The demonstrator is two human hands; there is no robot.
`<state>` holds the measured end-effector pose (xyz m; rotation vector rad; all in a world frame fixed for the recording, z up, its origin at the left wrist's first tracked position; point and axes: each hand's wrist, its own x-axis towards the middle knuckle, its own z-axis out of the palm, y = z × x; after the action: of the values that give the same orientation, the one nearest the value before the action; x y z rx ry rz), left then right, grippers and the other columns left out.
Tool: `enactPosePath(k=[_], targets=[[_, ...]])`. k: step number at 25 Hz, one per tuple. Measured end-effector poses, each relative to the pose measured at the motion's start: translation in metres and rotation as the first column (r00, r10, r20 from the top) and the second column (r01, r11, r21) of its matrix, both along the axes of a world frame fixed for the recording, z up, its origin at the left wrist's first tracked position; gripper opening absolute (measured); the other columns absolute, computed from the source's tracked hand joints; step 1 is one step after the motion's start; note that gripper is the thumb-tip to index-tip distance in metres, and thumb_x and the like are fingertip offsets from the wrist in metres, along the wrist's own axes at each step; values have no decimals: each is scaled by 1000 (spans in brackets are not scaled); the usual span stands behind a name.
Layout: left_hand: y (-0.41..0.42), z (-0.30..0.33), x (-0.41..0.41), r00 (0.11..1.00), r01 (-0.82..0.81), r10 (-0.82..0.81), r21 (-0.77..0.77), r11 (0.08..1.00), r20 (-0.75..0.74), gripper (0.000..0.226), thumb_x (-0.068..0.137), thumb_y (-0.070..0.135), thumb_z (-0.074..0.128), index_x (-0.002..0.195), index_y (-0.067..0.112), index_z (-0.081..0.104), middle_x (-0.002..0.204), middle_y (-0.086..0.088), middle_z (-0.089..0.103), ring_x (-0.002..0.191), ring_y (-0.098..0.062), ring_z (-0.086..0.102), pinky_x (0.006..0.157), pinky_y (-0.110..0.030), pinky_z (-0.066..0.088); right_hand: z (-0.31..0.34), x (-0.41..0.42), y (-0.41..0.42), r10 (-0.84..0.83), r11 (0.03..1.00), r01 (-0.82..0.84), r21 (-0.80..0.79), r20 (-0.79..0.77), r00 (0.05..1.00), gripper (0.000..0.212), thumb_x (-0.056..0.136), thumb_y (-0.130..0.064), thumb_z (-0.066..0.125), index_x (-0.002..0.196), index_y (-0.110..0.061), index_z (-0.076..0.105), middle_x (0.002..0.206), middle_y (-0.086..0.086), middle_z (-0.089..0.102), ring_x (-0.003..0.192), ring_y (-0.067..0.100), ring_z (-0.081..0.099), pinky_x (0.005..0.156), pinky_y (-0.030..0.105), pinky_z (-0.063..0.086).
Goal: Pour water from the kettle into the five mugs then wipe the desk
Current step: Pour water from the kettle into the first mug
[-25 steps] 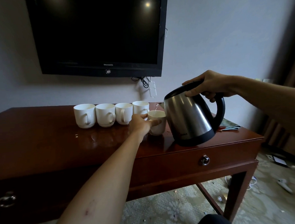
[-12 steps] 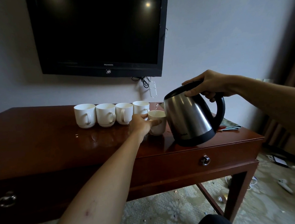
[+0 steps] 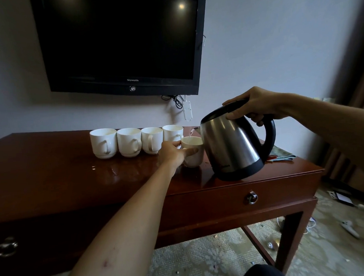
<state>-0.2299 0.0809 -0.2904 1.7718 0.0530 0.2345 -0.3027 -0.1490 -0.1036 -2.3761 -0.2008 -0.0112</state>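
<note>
A person pours water from a steel kettle (image 3: pixel 231 144) into a white mug (image 3: pixel 195 153) on a dark wooden counter (image 3: pixel 53 170). The right hand (image 3: pixel 257 106) grips the kettle's black handle at the top, thumb laid along the lid, and holds the kettle tilted to the left, clear of the counter, above its front right part. A thin stream of water (image 3: pixel 190 134) falls from the spout into the mug just beside it. The left hand (image 3: pixel 173 155) holds this mug from the left side — thumb near the rim, fingers curled across the front wall — and the mug stands on the counter.

Four more mugs stand in a row behind and to the left, handles facing the camera: the first (image 3: pixel 103 143) at the far left, the second (image 3: pixel 129 142), the third (image 3: pixel 152 140) and the fourth (image 3: pixel 172 133), which is partly hidden by the left hand. The row stands close, neighbours touching or nearly so. Whether they hold water cannot be told from this angle.

Wet patches (image 3: pixel 113 172) glint on the counter in front of the row. A folded cloth (image 3: pixel 282 154) lies at the counter's right end, behind the kettle. A dark television (image 3: pixel 120 42) hangs on the wall above, cables dangling below its right corner. A drawer with a ring pull (image 3: pixel 252 197) faces the camera — patterned carpet (image 3: pixel 203 260) shows below.
</note>
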Motion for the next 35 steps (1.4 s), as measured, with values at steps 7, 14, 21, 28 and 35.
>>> enactPosePath(k=[7, 14, 21, 28, 35], targets=[[1, 1, 0, 1000, 2, -2, 16, 1000, 7, 76, 53, 50, 99, 122, 26, 75, 101, -4, 78, 98, -34, 73, 86, -50, 62, 0, 0, 0, 1, 1000, -1, 9, -1, 1000, 46, 74, -26, 87, 119, -31, 75, 53, -2, 34, 48, 15, 29, 47, 28, 38], [0, 2, -3, 1000, 3, -3, 16, 1000, -9, 83, 48, 53, 98, 123, 28, 74, 97, -8, 78, 100, -38, 73, 84, -56, 62, 0, 1, 1, 6, 1000, -5, -7, 5, 1000, 46, 76, -25, 87, 120, -30, 75, 54, -1, 36, 50, 16, 31, 46, 28, 39], [0, 2, -2, 1000, 10, -10, 13, 1000, 2, 84, 48, 53, 98, 123, 26, 74, 96, -7, 78, 99, -39, 73, 83, -55, 62, 1, 0, 2, 10, 1000, -10, -13, -2, 1000, 46, 79, -24, 85, 123, -30, 73, 49, -5, 38, 46, 14, 32, 46, 28, 39], [1, 2, -2, 1000, 6, -6, 20, 1000, 0, 83, 51, 53, 98, 125, 26, 73, 98, -6, 78, 100, -37, 73, 85, -54, 62, 1, 0, 2, 11, 1000, -11, -15, 2, 1000, 46, 79, -25, 85, 124, -29, 73, 50, -5, 39, 46, 13, 33, 45, 27, 39], [1, 3, -3, 1000, -6, 6, 24, 1000, 0, 76, 54, 50, 99, 122, 26, 74, 96, -3, 78, 98, -36, 73, 84, -52, 62, 1, 1, 1, 12, 1000, -12, -6, -2, 1000, 48, 79, -25, 86, 125, -29, 72, 51, -4, 38, 48, 14, 33, 46, 28, 38]])
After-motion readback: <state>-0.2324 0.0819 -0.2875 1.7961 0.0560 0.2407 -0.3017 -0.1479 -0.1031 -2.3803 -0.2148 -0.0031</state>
